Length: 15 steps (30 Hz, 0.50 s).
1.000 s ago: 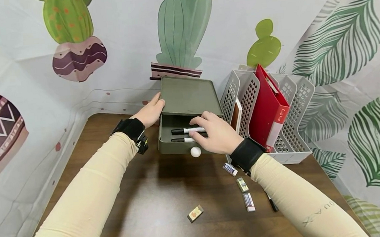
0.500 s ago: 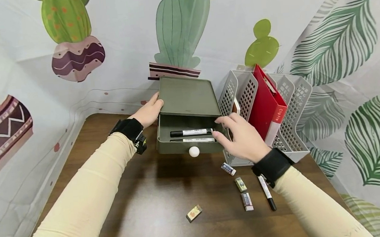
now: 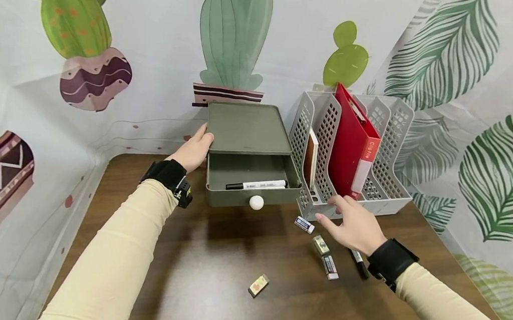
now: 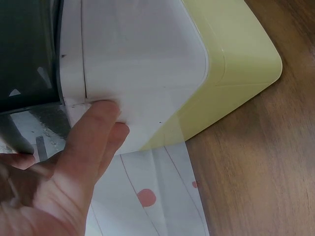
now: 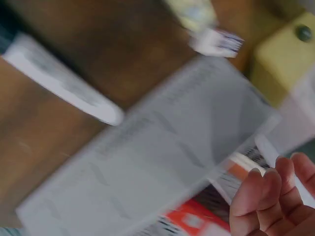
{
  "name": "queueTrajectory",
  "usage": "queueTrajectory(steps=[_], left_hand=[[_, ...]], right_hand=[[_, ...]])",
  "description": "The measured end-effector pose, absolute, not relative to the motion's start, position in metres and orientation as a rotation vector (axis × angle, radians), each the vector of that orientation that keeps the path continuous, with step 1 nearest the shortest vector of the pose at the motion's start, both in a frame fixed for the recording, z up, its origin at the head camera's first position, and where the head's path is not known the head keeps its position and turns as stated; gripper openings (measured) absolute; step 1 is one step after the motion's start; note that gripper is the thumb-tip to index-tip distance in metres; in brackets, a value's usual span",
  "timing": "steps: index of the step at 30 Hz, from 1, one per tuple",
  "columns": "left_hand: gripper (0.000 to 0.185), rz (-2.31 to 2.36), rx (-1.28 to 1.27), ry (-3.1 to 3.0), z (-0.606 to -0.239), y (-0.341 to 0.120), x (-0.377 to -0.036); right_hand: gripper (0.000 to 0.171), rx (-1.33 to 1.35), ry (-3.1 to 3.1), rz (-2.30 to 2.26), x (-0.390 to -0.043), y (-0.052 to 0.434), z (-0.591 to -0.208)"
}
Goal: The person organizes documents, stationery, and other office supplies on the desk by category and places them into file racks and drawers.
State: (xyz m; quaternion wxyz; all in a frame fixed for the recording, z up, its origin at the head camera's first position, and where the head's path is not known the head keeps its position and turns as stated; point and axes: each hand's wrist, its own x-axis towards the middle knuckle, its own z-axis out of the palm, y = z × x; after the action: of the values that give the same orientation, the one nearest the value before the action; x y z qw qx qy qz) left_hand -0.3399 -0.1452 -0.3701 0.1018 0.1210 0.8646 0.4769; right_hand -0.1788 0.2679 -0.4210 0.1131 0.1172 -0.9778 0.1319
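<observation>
An olive-green box (image 3: pixel 249 128) stands at the back of the desk, its drawer (image 3: pixel 223 199) with a white knob (image 3: pixel 256 202) pulled out. My left hand (image 3: pixel 192 150) rests against the box's left side; the left wrist view shows its fingers (image 4: pixel 93 132) touching that side. A marker (image 3: pixel 263 184) lies in the drawer, and a second beside it is mostly hidden behind the front wall. My right hand (image 3: pixel 356 226) hovers empty, fingers loosely bent, before the grey file rack (image 3: pixel 382 207). Partly under it in the head view lies another marker (image 3: pixel 361 267) on the desk.
The rack holds a red clip file (image 3: pixel 350 147) and a thin brown-and-white item (image 3: pixel 311 158). Several erasers lie on the desk: one eraser (image 3: pixel 304 225) by the rack, two erasers (image 3: pixel 325 257) in front of it, one eraser (image 3: pixel 258 285) nearer the middle.
My right hand has let go of the marker in the drawer and moved right and towards me, over the desk marker. The left hand stays against the box.
</observation>
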Motion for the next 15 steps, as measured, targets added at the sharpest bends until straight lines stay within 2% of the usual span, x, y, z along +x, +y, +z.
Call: queueTrajectory(steps=[8, 15], left_hand=[[0.07, 1.368, 0.335, 2.568, -0.368, -0.147, -0.336], [0.07, 1.381, 0.342, 2.557, -0.361, -0.145, -0.33]], right_hand=[[0.061, 0.088, -2.987, 0.283, -0.168, 0.3, -0.459], [0.078, -0.092, -3.099, 0.233, -0.163, 0.31, -0.475]])
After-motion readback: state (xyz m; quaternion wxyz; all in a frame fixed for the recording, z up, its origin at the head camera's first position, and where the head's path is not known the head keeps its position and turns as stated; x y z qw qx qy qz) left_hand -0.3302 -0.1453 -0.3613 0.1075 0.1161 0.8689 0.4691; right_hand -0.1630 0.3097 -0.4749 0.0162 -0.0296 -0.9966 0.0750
